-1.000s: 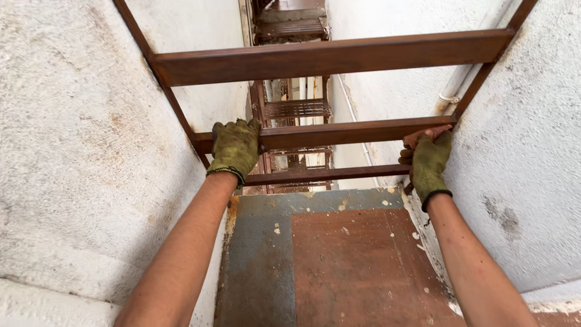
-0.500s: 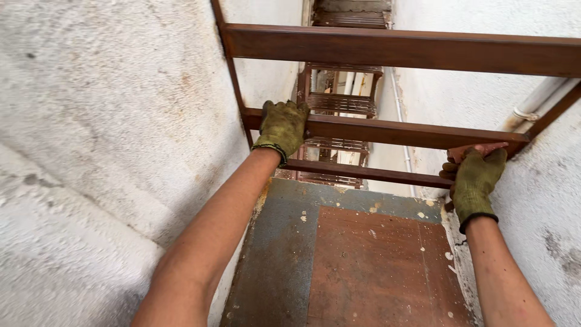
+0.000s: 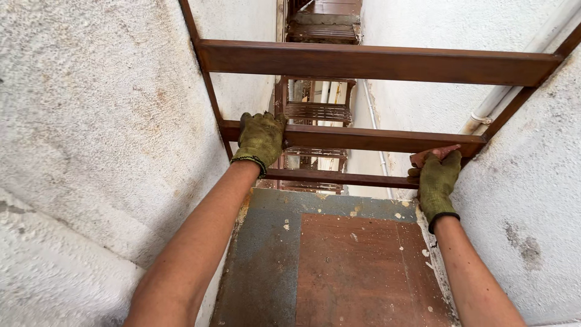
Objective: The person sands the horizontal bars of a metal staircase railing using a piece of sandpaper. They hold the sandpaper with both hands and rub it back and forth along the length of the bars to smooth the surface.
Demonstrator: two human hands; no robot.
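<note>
Rusty steel crossbar [image 3: 375, 139], the middle one of three in the head view, spans the narrow gap between two rough white plaster walls, with its ends meeting slanted rust-brown side rails. The left hand [image 3: 260, 138], in a worn olive-green glove, is wrapped over the crossbar close to its left end, fingers curled over the top and closed on the metal. The right hand [image 3: 437, 180], in a matching glove, sits at the crossbar's right end, just under it, with fingers pressed up around a reddish-brown piece [image 3: 434, 155] lying against the bar; whether that hand fully closes on anything I cannot tell. Both bare forearms reach up toward the crossbar from the bottom of the view. Above the crossbar runs a wider upper bar [image 3: 375, 62]; just below it runs a thinner lower bar [image 3: 339, 178]. Beneath the crossbar lies a flat metal plate [image 3: 339, 266], grey-blue on the left and rust-red on the right, speckled with pale spots. A white pipe [image 3: 514, 79] runs along the wall right of the crossbar. Beyond the crossbar, more rusty frames recede into the gap.
</note>
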